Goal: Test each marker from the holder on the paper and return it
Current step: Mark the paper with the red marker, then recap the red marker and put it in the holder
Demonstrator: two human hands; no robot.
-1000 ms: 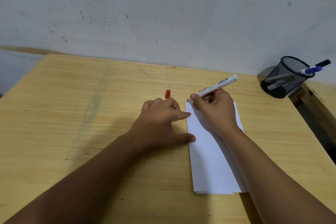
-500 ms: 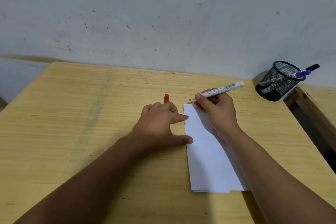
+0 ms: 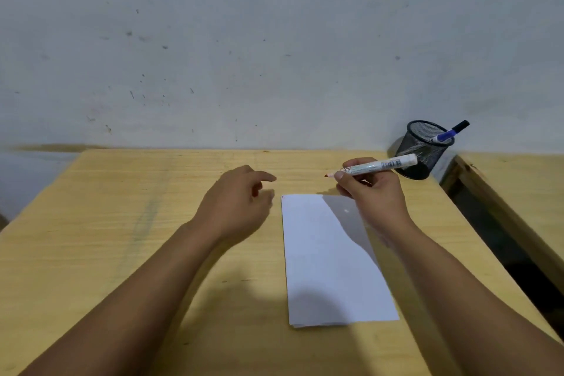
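Just beyond the paper's [image 3: 332, 259] far edge, R hand [image 3: 374, 201] grips an uncapped marker [image 3: 378, 165] w/ tip off the sheet, L hand [image 3: 241, 201] hovers loosely open left of paper, holder [image 3: 422, 151] w/ blue marker [image 3: 444, 136] far right of it.

The blurred left hand [image 3: 241, 201] leaves its finger positions unclear. Tiny red marks [image 3: 283, 197] on the white paper sheet [image 3: 329, 259] are unreadable. The black mesh holder [image 3: 425, 149] stands partly hidden behind the white-barrelled marker [image 3: 380, 165].
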